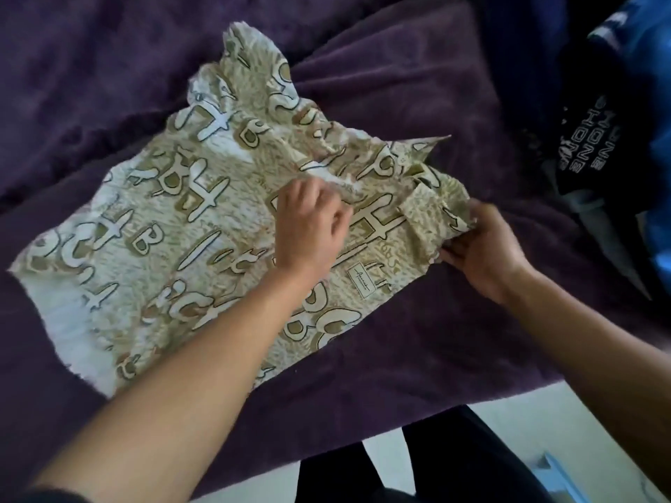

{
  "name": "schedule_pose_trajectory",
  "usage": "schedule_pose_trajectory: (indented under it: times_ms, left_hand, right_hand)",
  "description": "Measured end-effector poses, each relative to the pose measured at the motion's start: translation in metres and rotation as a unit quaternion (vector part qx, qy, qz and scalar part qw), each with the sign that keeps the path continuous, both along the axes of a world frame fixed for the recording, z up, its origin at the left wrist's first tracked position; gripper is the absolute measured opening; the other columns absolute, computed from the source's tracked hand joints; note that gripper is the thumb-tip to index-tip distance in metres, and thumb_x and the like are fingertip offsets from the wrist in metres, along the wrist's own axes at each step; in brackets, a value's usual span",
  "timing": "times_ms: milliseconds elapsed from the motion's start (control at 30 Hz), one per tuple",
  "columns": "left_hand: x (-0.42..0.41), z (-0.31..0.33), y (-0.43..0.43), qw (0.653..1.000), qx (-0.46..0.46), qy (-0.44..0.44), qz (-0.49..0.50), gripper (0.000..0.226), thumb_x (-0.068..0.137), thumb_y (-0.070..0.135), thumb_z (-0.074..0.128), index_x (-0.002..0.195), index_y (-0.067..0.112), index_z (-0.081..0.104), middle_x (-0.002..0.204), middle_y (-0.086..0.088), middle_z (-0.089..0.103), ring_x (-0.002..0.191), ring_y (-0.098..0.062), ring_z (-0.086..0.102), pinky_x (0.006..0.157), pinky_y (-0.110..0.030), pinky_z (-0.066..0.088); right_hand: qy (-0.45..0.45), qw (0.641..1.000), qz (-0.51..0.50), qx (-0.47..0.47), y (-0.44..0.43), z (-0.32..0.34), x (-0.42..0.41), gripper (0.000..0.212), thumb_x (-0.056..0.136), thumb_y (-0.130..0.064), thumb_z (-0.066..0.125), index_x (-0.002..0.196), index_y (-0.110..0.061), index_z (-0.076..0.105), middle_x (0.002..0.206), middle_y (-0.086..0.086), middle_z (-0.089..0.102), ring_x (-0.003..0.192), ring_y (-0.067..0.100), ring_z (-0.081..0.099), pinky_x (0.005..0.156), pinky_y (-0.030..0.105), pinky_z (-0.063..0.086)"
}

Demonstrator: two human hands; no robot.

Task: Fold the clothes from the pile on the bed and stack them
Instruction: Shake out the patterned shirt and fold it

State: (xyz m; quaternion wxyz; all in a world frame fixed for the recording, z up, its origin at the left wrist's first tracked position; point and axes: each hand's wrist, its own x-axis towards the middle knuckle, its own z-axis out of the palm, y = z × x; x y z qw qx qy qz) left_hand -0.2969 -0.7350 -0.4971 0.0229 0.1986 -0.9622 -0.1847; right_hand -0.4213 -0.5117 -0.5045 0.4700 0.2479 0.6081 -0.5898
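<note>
Item 1. Shirt [174, 219]: beige and white cloth printed with large outlined letter-shapes. We find it spread mostly flat on the bed, at the centre of the view and reaching out toward 9 o'clock. Its far edge, toward 12 o'clock, is rumpled. A small white label [364, 283] shows on the cloth just toward 4 o'clock from the left hand.

Item 2. Left hand [308, 230]: knuckles up at the centre of the view, on the shirt. Its fingers are curled down into a raised fold of the cloth and pinch it.

Item 3. Right hand [486, 252]: at 3 o'clock from the left hand, at the shirt's bunched right end. Its fingers and thumb are closed round a gathered wad of the cloth.

Item 4. Blanket [399, 357]: dark purple and plush, covering the bed under the shirt.

Item 5. Pile of clothes at 2 o'clock, apart from the shirt: we list a black garment [588, 147] with white printed lettering and a blue garment [639, 67] beside it.

Item 6. Floor [508, 412]: pale, seen at 5 o'clock past the bed's near edge, with the person's dark trousers [454, 466] in front of it.
</note>
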Motion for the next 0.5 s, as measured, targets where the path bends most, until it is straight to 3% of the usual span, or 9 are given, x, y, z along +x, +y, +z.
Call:
schedule_pose_trajectory:
  times_ms: [67, 133, 200, 233, 300, 367, 433, 500]
  left_hand:
    - [0.061, -0.006, 0.025, 0.995, -0.013, -0.09, -0.036, 0.045, 0.08, 0.056, 0.061, 0.093, 0.014, 0.066, 0.115, -0.011, 0.058, 0.111, -0.029, 0.051, 0.096, -0.048, 0.041]
    - [0.111, -0.013, 0.044, 0.977, -0.027, -0.208, -0.049, 0.063, 0.067, 0.064, 0.068, 0.109, 0.018, 0.062, 0.137, -0.014, 0.047, 0.129, -0.034, 0.041, 0.104, -0.055, 0.034]
    - [0.142, -0.019, 0.052, 0.962, -0.029, -0.273, 0.002, 0.07, 0.065, 0.054, 0.074, 0.123, 0.019, 0.054, 0.149, -0.017, 0.032, 0.138, -0.039, 0.028, 0.106, -0.058, 0.028]
    - [0.149, -0.021, 0.048, 0.959, -0.026, -0.281, 0.041, 0.066, 0.068, 0.045, 0.074, 0.125, 0.017, 0.054, 0.149, -0.018, 0.032, 0.138, -0.04, 0.028, 0.105, -0.058, 0.029]
    - [0.153, -0.019, 0.031, 0.956, -0.025, -0.276, 0.1, 0.046, 0.073, 0.025, 0.071, 0.116, 0.01, 0.061, 0.136, -0.018, 0.047, 0.125, -0.04, 0.043, 0.097, -0.055, 0.039]
    - [0.151, -0.011, 0.004, 0.961, -0.005, -0.237, 0.144, 0.027, 0.077, 0.013, 0.062, 0.102, 0.006, 0.067, 0.11, -0.015, 0.061, 0.101, -0.036, 0.057, 0.08, -0.046, 0.049]
    - [0.144, 0.0, -0.024, 0.966, 0.045, -0.177, 0.185, 0.018, 0.08, 0.01, 0.056, 0.094, 0.008, 0.067, 0.093, -0.012, 0.064, 0.085, -0.035, 0.061, 0.064, -0.038, 0.046]
    - [0.139, 0.007, -0.046, 0.963, 0.058, -0.107, 0.24, 0.013, 0.085, 0.015, 0.054, 0.093, 0.011, 0.064, 0.088, -0.012, 0.065, 0.081, -0.035, 0.061, 0.061, -0.036, 0.044]
  right_hand:
    - [0.036, 0.993, 0.113, 0.02, -0.004, 0.007, 0.023, 0.036, 0.08, -0.035, 0.069, 0.112, -0.018, 0.067, 0.106, -0.001, 0.073, 0.101, 0.019, 0.068, 0.086, 0.036, 0.054]
    - [0.124, 0.972, 0.178, 0.088, -0.019, 0.014, 0.03, 0.022, 0.077, -0.019, 0.077, 0.098, -0.014, 0.071, 0.086, -0.006, 0.075, 0.082, 0.012, 0.072, 0.066, 0.025, 0.057]
    - [0.162, 0.965, 0.163, 0.125, -0.041, 0.021, 0.02, 0.003, 0.083, -0.014, 0.071, 0.086, -0.013, 0.071, 0.068, -0.01, 0.072, 0.063, 0.008, 0.069, 0.05, 0.02, 0.051]
    - [0.155, 0.97, 0.14, 0.128, -0.053, 0.025, 0.01, 0.006, 0.087, -0.015, 0.065, 0.083, -0.014, 0.069, 0.063, -0.009, 0.07, 0.058, 0.009, 0.066, 0.048, 0.021, 0.049]
    - [0.112, 0.983, 0.101, 0.1, -0.079, 0.036, -0.011, 0.012, 0.091, -0.018, 0.057, 0.082, -0.016, 0.064, 0.062, -0.006, 0.067, 0.052, 0.01, 0.061, 0.046, 0.021, 0.045]
    - [0.065, 0.993, 0.076, 0.067, -0.107, 0.046, -0.029, 0.011, 0.093, -0.017, 0.055, 0.089, -0.018, 0.065, 0.071, -0.003, 0.068, 0.055, 0.01, 0.063, 0.046, 0.02, 0.047]
    - [0.007, 0.999, 0.036, 0.03, -0.136, 0.052, -0.041, 0.014, 0.095, -0.013, 0.053, 0.097, -0.011, 0.066, 0.084, 0.006, 0.069, 0.06, 0.016, 0.068, 0.047, 0.025, 0.052]
    - [-0.038, 0.999, -0.018, -0.026, -0.162, 0.058, -0.048, 0.022, 0.097, -0.019, 0.053, 0.098, 0.0, 0.064, 0.093, 0.016, 0.069, 0.069, 0.026, 0.072, 0.056, 0.032, 0.058]
